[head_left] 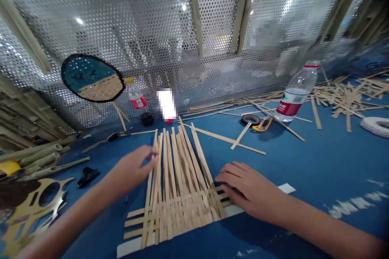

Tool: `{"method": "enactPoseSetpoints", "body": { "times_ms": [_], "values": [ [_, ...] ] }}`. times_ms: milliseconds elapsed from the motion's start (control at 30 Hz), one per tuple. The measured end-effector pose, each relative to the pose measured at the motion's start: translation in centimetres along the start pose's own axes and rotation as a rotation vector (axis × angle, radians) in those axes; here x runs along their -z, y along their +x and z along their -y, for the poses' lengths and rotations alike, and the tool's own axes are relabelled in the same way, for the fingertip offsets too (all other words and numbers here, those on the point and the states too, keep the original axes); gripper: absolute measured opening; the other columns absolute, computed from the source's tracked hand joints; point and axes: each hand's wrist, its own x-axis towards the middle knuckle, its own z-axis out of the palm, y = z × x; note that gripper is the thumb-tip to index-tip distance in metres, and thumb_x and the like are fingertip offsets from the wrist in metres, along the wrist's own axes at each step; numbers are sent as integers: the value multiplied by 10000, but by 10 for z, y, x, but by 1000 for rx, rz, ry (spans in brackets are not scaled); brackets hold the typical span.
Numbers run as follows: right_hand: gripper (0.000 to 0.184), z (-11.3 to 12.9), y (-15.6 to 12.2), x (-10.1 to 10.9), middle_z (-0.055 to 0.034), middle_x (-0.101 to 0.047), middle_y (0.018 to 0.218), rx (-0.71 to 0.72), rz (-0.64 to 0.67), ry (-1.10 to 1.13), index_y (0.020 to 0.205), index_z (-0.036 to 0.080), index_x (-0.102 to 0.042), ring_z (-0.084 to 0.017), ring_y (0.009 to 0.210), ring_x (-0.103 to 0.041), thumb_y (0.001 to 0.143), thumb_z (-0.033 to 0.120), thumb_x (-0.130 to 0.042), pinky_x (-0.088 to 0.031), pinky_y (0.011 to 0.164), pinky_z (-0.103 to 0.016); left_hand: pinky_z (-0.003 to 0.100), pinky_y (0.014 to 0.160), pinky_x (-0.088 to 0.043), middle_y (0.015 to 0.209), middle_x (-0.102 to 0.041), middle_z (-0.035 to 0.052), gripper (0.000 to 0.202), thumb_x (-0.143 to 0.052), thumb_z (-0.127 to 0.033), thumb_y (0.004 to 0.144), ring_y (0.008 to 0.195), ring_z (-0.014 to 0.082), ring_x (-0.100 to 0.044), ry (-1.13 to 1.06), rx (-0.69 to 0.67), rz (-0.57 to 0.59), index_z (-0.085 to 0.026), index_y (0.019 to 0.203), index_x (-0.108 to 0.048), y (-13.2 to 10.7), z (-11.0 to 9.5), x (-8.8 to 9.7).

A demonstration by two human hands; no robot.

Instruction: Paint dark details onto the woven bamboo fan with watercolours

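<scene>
A half-woven mat of flat bamboo strips (182,206) lies before me on the blue table. Its lower part is interlaced, while the long strips fan loosely away from me. A white strip of tape or paper (130,249) runs under its near edge. At the upper left of the long strips is my left hand (141,166), thumb and fingers apart, fingertips at the outermost strips; whether they touch is unclear. My right hand (243,186) rests at the mat's right edge, fingers stretched over the short cross-strip ends, partly hiding them.
Behind the table stands a perforated metal screen (152,40). A water bottle (294,95), black tape roll (251,119) and yellow cutter (262,124) sit at right, near scattered strips (346,97). A dark-liquid bottle (138,101), round fan (92,77) and bamboo poles (42,156) are at left.
</scene>
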Motion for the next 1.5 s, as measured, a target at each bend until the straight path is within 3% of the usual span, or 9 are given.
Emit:
{"method": "enactPoseSetpoints", "body": {
  "times_ms": [33,133,233,367,600,800,967,1233,1500],
  "values": [
    [264,2,1,0,-78,-655,1073,21,-41,-20,1144,210,-641,-208,968,-572,1029,220,-404,-442,878,-403,469,916,-532,1094,-704,79,369,-490,-499,972,992,286,-677,9,-19,33,-223,1124,-681,-26,-3,-9],
    [255,18,6,-1,-80,-666,1071,94,-81,-44,1145,203,-637,-205,973,-578,1021,211,-414,-446,880,-399,502,988,-510,1319,-640,104,491,-427,-566,986,1215,329,-596,111,-142,20,-254,1308,-628,-83,-11,-39],
    [200,42,16,-8,-65,-670,1056,95,1,-85,1105,210,-641,-214,953,-585,997,243,-476,-464,847,-400,524,910,-563,1383,-601,148,544,-421,-571,1007,1219,363,-596,315,-218,-16,-215,1378,-597,-106,-19,-59],
    [154,62,29,-26,-67,-664,1026,-20,20,-227,996,204,-639,-255,920,-594,964,318,-541,-476,775,-428,515,801,-613,1326,-638,176,571,-423,-589,1013,1129,373,-657,457,-284,-109,-170,1341,-628,-108,-28,-65],
    [244,67,27,-49,-86,-669,1128,-91,-49,-207,1128,193,-608,-288,995,-593,963,362,-546,-473,840,-486,441,678,-633,1156,-704,189,633,-488,-659,961,940,333,-723,509,-438,-308,-127,1270,-635,-110,-31,-64],
    [153,71,23,-58,-67,-677,1018,-81,-126,-244,986,217,-598,-258,909,-577,938,361,-576,-443,804,-424,383,633,-621,1142,-728,137,600,-483,-682,953,880,303,-732,552,-463,-283,-186,1238,-665,-115,-26,-68],
    [247,71,23,-62,-89,-684,1039,-37,-190,-324,1084,200,-588,-250,894,-580,946,400,-546,-433,793,-404,379,698,-624,1187,-714,122,609,-510,-716,924,967,299,-719,515,-413,-239,-270,1320,-637,-117,-19,-72],
    [118,72,28,-59,-71,-658,970,-39,-150,-299,969,215,-571,-249,870,-536,931,325,-546,-399,795,-403,369,611,-622,1061,-748,118,642,-450,-698,967,814,268,-727,565,-494,-297,-138,1134,-714,-109,-27,-64],
    [116,72,30,-59,-67,-646,951,-46,-148,-310,947,216,-562,-248,863,-513,935,330,-544,-370,793,-401,355,601,-606,1047,-757,89,639,-448,-702,975,769,248,-712,537,-503,-218,-154,1126,-738,-105,-27,-62]
  ]
}}
